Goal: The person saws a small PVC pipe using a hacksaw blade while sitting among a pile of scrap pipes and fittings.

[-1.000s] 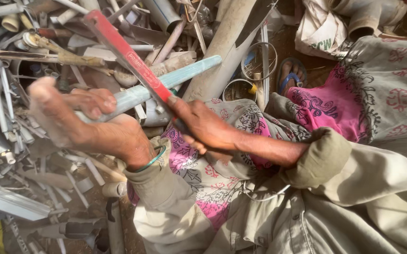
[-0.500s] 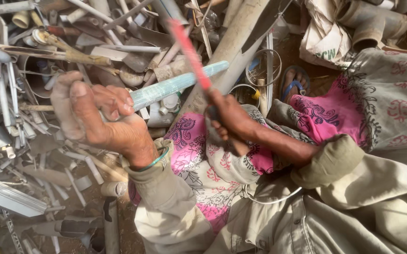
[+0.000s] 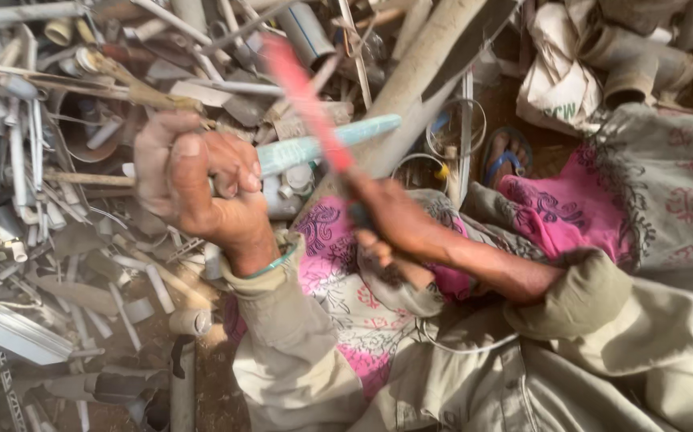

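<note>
1. Left hand (image 3: 194,188): clenched around the near end of a pale blue-green plastic pipe (image 3: 322,144), thumb folded over the fingers, sleeve cuff and a green bangle at the wrist.
2. Pale blue-green plastic pipe: short, straight and dusty. Its long axis runs from the left fist up and to the right, and its free end points toward the large beige pipe (image 3: 418,80). It is held clear of the heap, in front of the person's lap.
3. Right hand (image 3: 390,220): gripping the dark handle of a red-bladed tool (image 3: 306,100), seemingly a saw or long knife; motion blur hides the blade's edge.
4. Red-bladed tool: its long axis slants up and to the left from the right fist and crosses the blue-green pipe just beyond the left hand's knuckles. Whether blade and pipe touch at the crossing cannot be told.
5. Relation of note: the left hand holds the pipe itself, while the right hand reaches it only through the blade. The crossing lies between the two fists, nearer the left.
6. Surroundings: a heap of grey and white pipe offcuts (image 3: 34,160) at left; pink patterned cloth (image 3: 338,272) over the lap; a sandalled foot (image 3: 506,152) at upper right.
</note>
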